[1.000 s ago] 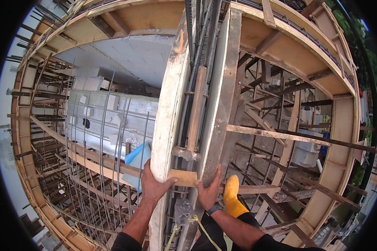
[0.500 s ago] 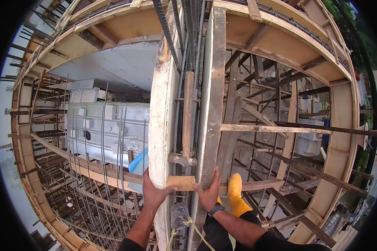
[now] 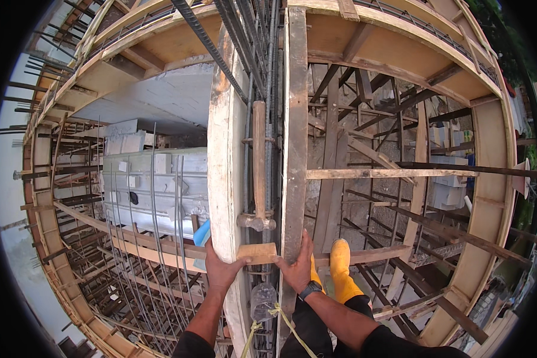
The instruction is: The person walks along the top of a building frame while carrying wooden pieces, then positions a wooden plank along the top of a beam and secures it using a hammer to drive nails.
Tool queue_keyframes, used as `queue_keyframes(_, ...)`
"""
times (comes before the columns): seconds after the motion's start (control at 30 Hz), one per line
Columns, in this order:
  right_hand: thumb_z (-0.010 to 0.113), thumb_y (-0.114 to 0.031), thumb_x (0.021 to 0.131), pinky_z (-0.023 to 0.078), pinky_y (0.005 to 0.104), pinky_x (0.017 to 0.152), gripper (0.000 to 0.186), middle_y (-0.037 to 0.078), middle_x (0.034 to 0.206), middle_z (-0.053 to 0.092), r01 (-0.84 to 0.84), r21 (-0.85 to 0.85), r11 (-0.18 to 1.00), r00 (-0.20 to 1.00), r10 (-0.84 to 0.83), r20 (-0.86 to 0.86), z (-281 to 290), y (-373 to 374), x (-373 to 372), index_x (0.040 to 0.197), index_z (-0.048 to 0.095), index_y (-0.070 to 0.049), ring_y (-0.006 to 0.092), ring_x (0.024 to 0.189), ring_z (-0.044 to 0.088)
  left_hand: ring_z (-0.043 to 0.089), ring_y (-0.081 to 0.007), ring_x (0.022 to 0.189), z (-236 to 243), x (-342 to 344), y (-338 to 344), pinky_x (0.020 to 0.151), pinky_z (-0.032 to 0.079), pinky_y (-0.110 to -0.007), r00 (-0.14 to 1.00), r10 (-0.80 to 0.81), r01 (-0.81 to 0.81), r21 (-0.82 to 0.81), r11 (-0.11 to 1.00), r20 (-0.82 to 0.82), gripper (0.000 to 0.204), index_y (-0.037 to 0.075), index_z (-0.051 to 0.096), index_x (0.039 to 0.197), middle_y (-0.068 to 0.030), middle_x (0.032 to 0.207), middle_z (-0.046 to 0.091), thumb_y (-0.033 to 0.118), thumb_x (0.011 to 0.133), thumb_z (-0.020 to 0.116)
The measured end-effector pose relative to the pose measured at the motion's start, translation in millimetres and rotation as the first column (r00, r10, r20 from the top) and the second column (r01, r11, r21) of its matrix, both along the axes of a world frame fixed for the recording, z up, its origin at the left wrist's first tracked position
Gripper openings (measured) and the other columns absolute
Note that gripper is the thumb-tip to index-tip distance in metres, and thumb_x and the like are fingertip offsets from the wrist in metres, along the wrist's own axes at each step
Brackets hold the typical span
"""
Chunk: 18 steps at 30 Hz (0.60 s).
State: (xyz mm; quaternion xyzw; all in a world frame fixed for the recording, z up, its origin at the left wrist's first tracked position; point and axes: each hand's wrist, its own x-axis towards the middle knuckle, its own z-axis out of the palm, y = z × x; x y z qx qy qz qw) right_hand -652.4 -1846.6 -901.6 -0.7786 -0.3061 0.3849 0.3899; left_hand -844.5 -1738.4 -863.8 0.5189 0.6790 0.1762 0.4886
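View down into a beam form: the left hand (image 3: 221,269) lies against the left plank (image 3: 225,179), fingers pressed together round its outer face with the thumb on a short wooden block (image 3: 258,253), while the right hand (image 3: 297,268) lies flat on the right plank (image 3: 295,149), fingers spread, thumb at the block's other end. The block bridges the gap between both planks at their near end; a hammer (image 3: 258,179) rests just beyond it among steel bars (image 3: 244,53), a plastic bottle (image 3: 262,300) hangs below, and a yellow boot (image 3: 342,269) stands right of the right plank.

left hand (image 3: 221,269) gripping, right hand (image 3: 296,269) pressing flat
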Motion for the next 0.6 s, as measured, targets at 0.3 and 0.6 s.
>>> queue_keyframes(0.3, 0.074, -0.018, 0.081, 0.032, 0.0548, 0.112, 0.066, 0.016, 0.144, 0.044, -0.395, 0.178, 0.901, 0.871, 0.306, 0.384, 44, 80, 49, 0.142, 0.05, -0.013, 0.0383, 0.134, 0.042, 0.063, -0.0246, 0.114, 16, 9, 11, 0.101, 0.05, -0.037, 0.989, -0.058, 0.061, 0.02, 0.998, -0.134, 0.104, 0.002, 0.04, 0.141, -0.0148, 0.126, 0.063, 0.016, 0.057, 0.099)
queue_keyframes(0.6, 0.059, -0.021, 0.091, 0.007, 0.0657, 0.125, 0.028, 0.007, 0.158, 0.04, -0.871, -0.449, 0.201, -0.266, 0.574, 0.774, 47, 246, 119, 0.115, 0.069, -0.031, 0.0266, 0.15, 0.029, 0.057, -0.0281, 0.123, 14, 17, 9, 0.107, 0.046, -0.039, 0.994, -0.076, 0.077, 0.002, 0.997, -0.084, 0.108, 0.0, 0.039, 0.141, -0.017, 0.134, 0.057, 0.021, 0.055, 0.1)
